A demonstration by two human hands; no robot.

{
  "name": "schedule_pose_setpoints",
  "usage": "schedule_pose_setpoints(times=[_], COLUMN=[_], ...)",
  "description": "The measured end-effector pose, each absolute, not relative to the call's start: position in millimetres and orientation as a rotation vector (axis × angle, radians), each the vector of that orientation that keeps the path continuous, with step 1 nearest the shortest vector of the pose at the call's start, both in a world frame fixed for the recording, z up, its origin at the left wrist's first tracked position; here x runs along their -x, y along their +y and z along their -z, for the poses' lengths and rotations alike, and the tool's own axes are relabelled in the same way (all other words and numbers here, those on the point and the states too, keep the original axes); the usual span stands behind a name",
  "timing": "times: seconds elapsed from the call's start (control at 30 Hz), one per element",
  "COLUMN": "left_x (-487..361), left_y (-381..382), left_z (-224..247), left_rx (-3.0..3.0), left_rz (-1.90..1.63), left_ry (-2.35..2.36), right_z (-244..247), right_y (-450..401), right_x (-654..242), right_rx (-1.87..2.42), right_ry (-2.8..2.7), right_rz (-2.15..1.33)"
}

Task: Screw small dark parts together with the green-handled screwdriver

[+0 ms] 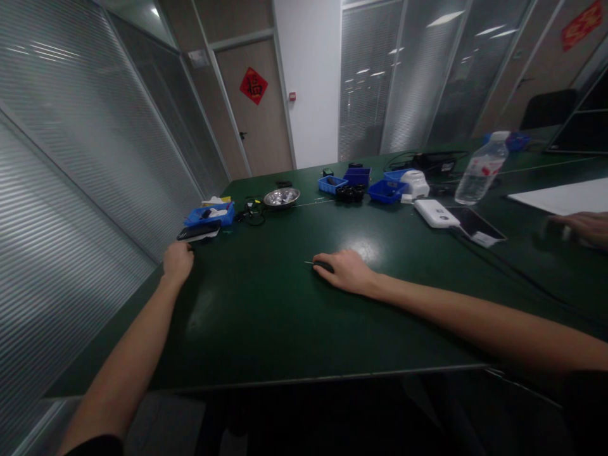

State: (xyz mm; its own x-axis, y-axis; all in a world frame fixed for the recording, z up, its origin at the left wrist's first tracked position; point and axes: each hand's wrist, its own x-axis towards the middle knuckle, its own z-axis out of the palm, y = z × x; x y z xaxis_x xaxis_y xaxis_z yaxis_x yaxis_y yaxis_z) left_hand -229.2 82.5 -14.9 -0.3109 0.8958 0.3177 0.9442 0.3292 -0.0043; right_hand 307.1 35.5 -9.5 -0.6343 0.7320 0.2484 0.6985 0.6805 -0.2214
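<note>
My left hand [178,261] is closed at the left edge of the dark green table [256,304], just in front of a black flat object [198,230]. Something small and dark shows at its fingers, too small to make out. Near the table's middle, my right hand [349,271] is closed round a small dark object [323,266] with a thin light tip pointing left. Behind my left hand sits a blue tray [209,214] with white and yellow items. A round metal dish [282,197] with small pieces in it stands beyond, between my hands.
Blue bins [387,190], a clear bottle [482,170], a white power bank [436,213] and a dark tablet-like slab [476,223] lie at the right back. Another person's blurred hand [582,227] is at the right edge, by a white sheet [563,196]. A black cable runs rightward.
</note>
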Motion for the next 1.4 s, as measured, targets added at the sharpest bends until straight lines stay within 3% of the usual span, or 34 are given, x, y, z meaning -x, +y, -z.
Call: schedule_pose_setpoints(times=[0.43,0.6,0.8,0.93,1.17,1.4], left_x=[217,177,45,-17,-12,-10], left_y=[80,91,56,24,30,32], left_z=[6,0,4,6,16,13], left_rx=[1.69,2.033,3.044,3.298,3.246,3.252], left_rz=[0.38,0.429,0.86,0.918,1.058,0.97], left_ry=[-2.366,-2.333,-1.644,-1.315,-1.453,-1.473], right_z=[9,10,12,9,8,8], right_y=[36,36,37,36,33,33], right_x=[-307,-307,-307,-307,-307,-307], right_rx=[1.147,1.132,1.115,1.093,0.962,0.788], right_ry=[-2.592,-2.581,-2.577,-2.586,-2.605,-2.653], right_rz=[-0.157,-0.142,-0.133,-0.139,-0.17,-0.216])
